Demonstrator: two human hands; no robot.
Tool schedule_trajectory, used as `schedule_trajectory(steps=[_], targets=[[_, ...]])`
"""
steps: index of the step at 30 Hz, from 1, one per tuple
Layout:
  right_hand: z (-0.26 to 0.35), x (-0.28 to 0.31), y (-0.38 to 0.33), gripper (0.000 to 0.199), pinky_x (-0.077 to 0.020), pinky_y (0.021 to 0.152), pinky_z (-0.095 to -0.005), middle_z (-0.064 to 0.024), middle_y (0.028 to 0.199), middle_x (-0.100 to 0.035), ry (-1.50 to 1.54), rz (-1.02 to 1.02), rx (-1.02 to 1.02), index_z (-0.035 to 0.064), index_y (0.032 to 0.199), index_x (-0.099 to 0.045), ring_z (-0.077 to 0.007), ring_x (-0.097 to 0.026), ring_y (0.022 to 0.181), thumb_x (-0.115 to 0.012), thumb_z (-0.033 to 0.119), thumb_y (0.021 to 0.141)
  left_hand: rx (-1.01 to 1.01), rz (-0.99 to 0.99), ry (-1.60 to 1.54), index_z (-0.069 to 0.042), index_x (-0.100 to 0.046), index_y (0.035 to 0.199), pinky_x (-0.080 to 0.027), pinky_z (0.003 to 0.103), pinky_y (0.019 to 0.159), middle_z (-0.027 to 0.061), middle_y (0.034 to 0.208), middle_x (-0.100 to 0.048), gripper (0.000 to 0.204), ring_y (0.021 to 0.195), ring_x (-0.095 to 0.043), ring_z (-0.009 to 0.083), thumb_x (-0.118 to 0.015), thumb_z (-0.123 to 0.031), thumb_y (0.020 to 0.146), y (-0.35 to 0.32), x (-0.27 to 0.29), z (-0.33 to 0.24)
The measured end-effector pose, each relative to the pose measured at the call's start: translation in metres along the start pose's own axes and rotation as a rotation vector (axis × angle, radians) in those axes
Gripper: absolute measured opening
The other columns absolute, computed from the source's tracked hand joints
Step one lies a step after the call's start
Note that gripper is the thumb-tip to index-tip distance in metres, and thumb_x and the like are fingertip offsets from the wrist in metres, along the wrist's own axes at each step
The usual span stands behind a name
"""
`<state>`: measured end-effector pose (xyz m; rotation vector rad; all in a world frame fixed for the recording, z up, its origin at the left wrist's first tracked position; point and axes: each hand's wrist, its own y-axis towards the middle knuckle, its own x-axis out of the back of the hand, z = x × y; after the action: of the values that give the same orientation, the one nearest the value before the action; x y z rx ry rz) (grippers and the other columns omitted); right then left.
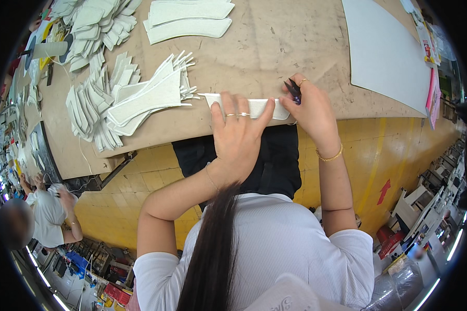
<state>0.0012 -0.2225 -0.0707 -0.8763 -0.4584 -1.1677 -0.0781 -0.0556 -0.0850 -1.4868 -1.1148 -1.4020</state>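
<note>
A curved off-white fabric piece (253,108) lies along the table's near edge in front of me. My left hand (236,132) rests on it with the fingers stretched out and apart, partly covering its left half. Dark thread snips (293,90) are held in my right hand (312,106), blades pointing up and away. That hand's thumb is at the right end of the piece; whether it pinches the fabric is hard to make out. A thin strip sticks out from the left end of the piece.
Piles of similar fabric pieces (145,98) lie to the left, with more stacked at the far left (96,23). Two flat stacks (189,20) sit at the back. A large white sheet (381,62) covers the right side. Another person (52,215) is at lower left.
</note>
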Motion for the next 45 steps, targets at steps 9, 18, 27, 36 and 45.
schedule_trajectory(steps=[9, 18, 27, 36, 45], targets=[[-0.017, 0.016, 0.001, 0.029, -0.0533, 0.075, -0.0315, -0.0094, 0.093, -0.072, 0.079, 0.006, -0.025, -0.0029, 0.102, -0.062, -0.0194, -0.066, 0.078, -0.080, 0.012, 0.084, -0.119, -0.096, -0.090, 0.000, -0.060, 0.133, -0.039, 0.045, 0.102, 0.0125, 0.123, -0.061, 0.049, 0.121, -0.056, 0.0277, -0.063, -0.013, 0.086, 0.005, -0.011, -0.018], [-0.023, 0.035, 0.004, 0.030, -0.0535, 0.077, -0.0328, -0.0103, 0.096, -0.074, 0.099, 0.099, -0.129, -0.0034, 0.103, -0.063, -0.0176, -0.067, 0.080, -0.081, 0.012, 0.084, -0.127, -0.074, -0.066, -0.007, -0.058, 0.138, -0.038, 0.048, 0.099, 0.0109, 0.120, -0.063, 0.051, 0.120, -0.057, 0.0267, -0.065, -0.016, 0.088, 0.007, -0.012, -0.019], [-0.022, 0.031, 0.002, 0.029, -0.0540, 0.077, -0.0352, -0.0117, 0.095, -0.074, 0.081, 0.049, -0.111, -0.0028, 0.103, -0.062, -0.0221, -0.068, 0.080, -0.079, 0.011, 0.083, -0.155, -0.044, -0.077, -0.010, -0.057, 0.140, -0.038, 0.049, 0.099, 0.0116, 0.115, -0.060, 0.055, 0.115, -0.056, 0.0288, -0.065, -0.013, 0.086, 0.012, -0.007, -0.020], [-0.027, 0.020, -0.005, 0.024, -0.0540, 0.073, -0.0323, -0.0112, 0.090, -0.073, 0.026, -0.062, -0.033, -0.0021, 0.096, -0.063, -0.0189, -0.068, 0.077, -0.079, 0.012, 0.086, -0.203, -0.031, -0.114, -0.014, -0.056, 0.142, -0.038, 0.047, 0.094, 0.0101, 0.109, -0.058, 0.059, 0.106, -0.055, 0.0290, -0.064, -0.009, 0.084, 0.022, -0.001, -0.017], [-0.028, 0.015, -0.038, 0.019, -0.0544, 0.070, -0.0305, -0.0116, 0.089, -0.072, 0.120, -0.165, 0.053, -0.0011, 0.103, -0.066, -0.0195, -0.069, 0.076, -0.077, 0.007, 0.088, -0.222, 0.138, -0.093, 0.000, -0.053, 0.143, -0.043, 0.034, 0.080, 0.0110, 0.101, -0.063, 0.063, 0.087, -0.064, 0.0234, -0.065, -0.009, 0.081, 0.029, 0.004, -0.029]])
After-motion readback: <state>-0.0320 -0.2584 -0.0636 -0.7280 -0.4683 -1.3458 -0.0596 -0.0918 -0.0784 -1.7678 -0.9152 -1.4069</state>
